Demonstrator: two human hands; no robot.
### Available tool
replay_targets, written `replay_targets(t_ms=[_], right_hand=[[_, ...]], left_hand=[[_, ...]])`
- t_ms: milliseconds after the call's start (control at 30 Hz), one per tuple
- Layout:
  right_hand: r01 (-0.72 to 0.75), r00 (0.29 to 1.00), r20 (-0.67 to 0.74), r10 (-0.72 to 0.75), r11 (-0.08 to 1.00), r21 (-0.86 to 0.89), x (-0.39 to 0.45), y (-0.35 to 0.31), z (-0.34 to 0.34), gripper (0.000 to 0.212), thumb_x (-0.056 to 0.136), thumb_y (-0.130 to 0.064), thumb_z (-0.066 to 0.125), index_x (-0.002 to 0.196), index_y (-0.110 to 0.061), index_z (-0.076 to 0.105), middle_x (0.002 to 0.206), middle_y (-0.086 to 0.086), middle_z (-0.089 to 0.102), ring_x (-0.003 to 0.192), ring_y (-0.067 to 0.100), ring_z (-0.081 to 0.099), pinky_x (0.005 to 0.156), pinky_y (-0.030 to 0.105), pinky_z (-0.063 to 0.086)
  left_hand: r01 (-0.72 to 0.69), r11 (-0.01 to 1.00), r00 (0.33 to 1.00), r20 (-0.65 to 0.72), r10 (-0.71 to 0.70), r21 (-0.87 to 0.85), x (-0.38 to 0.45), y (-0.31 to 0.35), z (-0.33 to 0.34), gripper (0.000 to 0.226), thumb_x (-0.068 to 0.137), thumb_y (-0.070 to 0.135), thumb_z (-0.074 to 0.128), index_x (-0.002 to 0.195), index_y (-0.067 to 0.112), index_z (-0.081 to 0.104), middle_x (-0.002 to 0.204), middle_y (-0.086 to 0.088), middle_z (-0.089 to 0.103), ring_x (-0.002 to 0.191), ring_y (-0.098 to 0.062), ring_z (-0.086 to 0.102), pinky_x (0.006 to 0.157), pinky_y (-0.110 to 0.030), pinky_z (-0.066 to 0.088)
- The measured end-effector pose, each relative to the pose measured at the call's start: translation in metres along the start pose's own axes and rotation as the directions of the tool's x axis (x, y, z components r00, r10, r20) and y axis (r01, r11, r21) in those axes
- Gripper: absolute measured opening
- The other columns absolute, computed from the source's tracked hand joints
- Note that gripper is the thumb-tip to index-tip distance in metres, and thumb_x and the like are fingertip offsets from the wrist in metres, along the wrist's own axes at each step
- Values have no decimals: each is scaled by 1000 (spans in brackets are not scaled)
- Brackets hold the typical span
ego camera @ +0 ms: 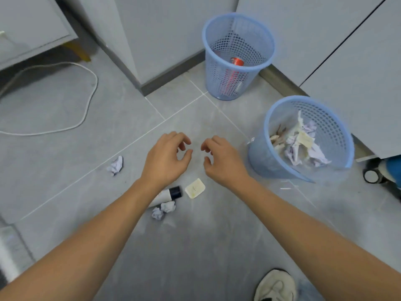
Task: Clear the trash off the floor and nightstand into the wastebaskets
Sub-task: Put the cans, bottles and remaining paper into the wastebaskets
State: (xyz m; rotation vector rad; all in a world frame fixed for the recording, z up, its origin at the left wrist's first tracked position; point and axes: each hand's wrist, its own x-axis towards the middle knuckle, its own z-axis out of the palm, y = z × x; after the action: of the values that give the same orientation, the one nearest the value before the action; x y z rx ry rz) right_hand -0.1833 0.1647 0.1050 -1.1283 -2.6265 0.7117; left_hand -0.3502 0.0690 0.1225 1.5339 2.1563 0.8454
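- Crumpled paper ball [115, 165]: white-lilac, lies on the grey floor tile [65, 170], left of the hands.
- Two smaller paper wads [163, 209]: touching each other, just beside a white tube with a black cap [168, 194].
- Cream rectangular packet [195, 188]: flat on the floor, right of the tube.
- Left hand [166, 158] and right hand [223, 158]: held close together above the floor, fingers loosely curled, holding nothing.
- Near blue mesh wastebasket [271, 161]: tilted, contains crumpled paper.
- Far blue mesh wastebasket [236, 83]: upright, contains a red can [237, 61].
- White cable [86, 105]: looped at left.
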Motion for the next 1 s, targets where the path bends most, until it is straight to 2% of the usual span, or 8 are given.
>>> replay_targets(t_ms=[133,233,367,500,600,733,833,1000], right_hand=[[-56,991,124,55,998,6,-39,-1,49,32,78,-12,63,108,-21,60,108,-4,55,104,23,54,68,38,51],[-56,975,214,66,997,-51,-60,2,72,39,78,-11,63,117,-20,60,120,-2,52,112,25,48,70,33,46],[-60,952,292,88,993,-102,-72,10,92,52,77,-12,62,126,-24,55,132,-3,47,118,27,43,86,42,53],[-31,951,300,77,988,-154,-81,22,107,49,78,-16,68,125,-25,57,133,-2,47,117,28,45,87,42,53],[-4,965,258,51,984,-181,-82,27,114,39,80,-18,70,117,-23,60,122,1,51,108,28,50,81,42,54],[-6,971,236,47,985,-173,-83,31,119,28,86,-14,65,113,-20,59,114,2,52,102,26,51,71,34,47],[-45,960,270,72,993,-105,-79,32,119,20,87,-13,62,106,-16,59,106,5,53,92,31,58,67,35,41],[-107,973,203,111,994,-29,-64,31,92,14,81,-18,60,94,-17,54,96,3,54,80,33,59,61,37,44]], left_hand=[[174,985,984,24,-174,18,-82,-15,24,9,87,33,65,93,28,60,81,12,56,78,-11,54,65,-37,51],[234,963,969,47,-242,132,-129,-29,43,13,88,36,65,96,26,63,92,12,54,90,-15,56,59,-37,51],[223,937,965,79,-252,269,-159,-51,64,20,87,35,64,105,26,64,101,8,52,94,-20,53,55,-37,49],[171,917,955,167,-244,360,-163,-68,79,39,83,27,70,121,30,61,115,5,50,101,-23,54,58,-37,49],[191,934,941,215,-262,302,-160,-74,91,46,82,17,74,125,30,60,126,3,49,109,-20,53,54,-35,52],[184,950,941,234,-244,253,-154,-79,104,50,80,11,77,125,27,63,113,5,50,102,-19,50,48,-29,46],[183,965,952,212,-222,187,-148,-79,104,39,85,18,73,121,28,64,106,8,50,99,-17,49,53,-25,40],[163,986,977,137,-165,28,-111,-48,83,20,85,12,68,100,24,62,101,11,44,87,-13,52,59,-38,53]])
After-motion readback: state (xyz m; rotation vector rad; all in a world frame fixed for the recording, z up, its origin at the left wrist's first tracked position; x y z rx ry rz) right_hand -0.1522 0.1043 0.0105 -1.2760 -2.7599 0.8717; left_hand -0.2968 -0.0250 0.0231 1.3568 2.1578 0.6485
